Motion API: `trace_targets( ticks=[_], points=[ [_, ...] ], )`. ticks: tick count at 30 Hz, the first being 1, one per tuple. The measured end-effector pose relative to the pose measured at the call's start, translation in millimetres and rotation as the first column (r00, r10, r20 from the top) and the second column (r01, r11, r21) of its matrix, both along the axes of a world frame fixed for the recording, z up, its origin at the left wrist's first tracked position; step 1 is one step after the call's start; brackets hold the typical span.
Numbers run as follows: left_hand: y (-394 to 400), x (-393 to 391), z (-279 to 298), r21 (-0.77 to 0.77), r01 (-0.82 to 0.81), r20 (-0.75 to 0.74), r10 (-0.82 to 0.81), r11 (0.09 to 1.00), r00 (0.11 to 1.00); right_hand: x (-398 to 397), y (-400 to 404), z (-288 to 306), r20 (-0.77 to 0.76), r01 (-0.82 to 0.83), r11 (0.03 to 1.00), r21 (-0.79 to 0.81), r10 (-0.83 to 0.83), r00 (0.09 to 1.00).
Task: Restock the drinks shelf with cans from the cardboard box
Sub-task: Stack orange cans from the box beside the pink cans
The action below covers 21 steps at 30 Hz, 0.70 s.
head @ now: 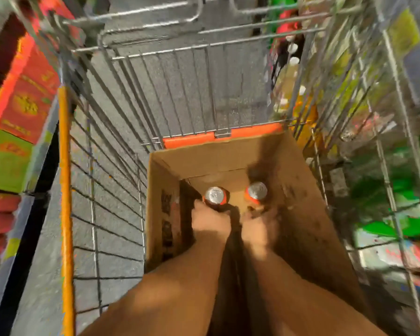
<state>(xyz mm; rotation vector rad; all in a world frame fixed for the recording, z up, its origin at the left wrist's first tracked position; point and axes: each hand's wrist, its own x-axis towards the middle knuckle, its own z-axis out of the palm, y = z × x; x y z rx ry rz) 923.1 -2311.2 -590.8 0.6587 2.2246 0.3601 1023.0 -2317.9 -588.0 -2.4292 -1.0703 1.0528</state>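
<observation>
An open cardboard box (308,214) sits in the right half of a wire shopping cart (180,98). Both my arms reach down into it. My left hand (210,223) is wrapped around an orange can with a silver top (215,195), held upright. My right hand (261,229) grips a second orange can (257,190) next to it. The image is blurred, so the fingers are hard to make out. The lower parts of both cans are hidden by my hands.
The cart has an orange rail (64,190) on its left side. Red cartons (24,93) and green cartons (5,161) fill shelves at the left. Shelves of green and yellow drinks (398,185) show through the cart's right wall. Grey floor lies beneath.
</observation>
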Motion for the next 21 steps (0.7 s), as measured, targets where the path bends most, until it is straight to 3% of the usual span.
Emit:
trace_targets(
  ticks=[5,8,11,16,21],
  points=[
    [29.8,1.7,-56.1,0.007,-0.024,-0.012,0.024,1.0,1.0,-20.2,33.3,-65.7,-0.126,0.12,0.991,0.063,-0.112,0.986],
    [41.5,2.2,-70.2,0.006,0.001,-0.058,0.0,1.0,0.998,-32.5,45.1,-89.5,-0.037,0.252,0.966,0.061,-0.25,0.968],
    [42.7,0.0,-73.5,-0.017,-0.01,-0.083,0.009,1.0,0.997,-33.2,53.9,-84.3,0.078,0.332,0.943,0.015,-0.332,0.94],
    [29.5,-7.5,-54.0,0.003,-0.028,-0.027,0.028,1.0,0.999,-34.1,52.4,-65.2,0.024,0.369,0.927,0.068,-0.372,0.928],
    [24.4,-12.3,-12.2,0.064,0.03,-0.074,-0.025,0.997,0.997,-35.0,22.0,-12.6,-0.03,0.304,0.951,0.057,-0.302,0.953]
  ],
)
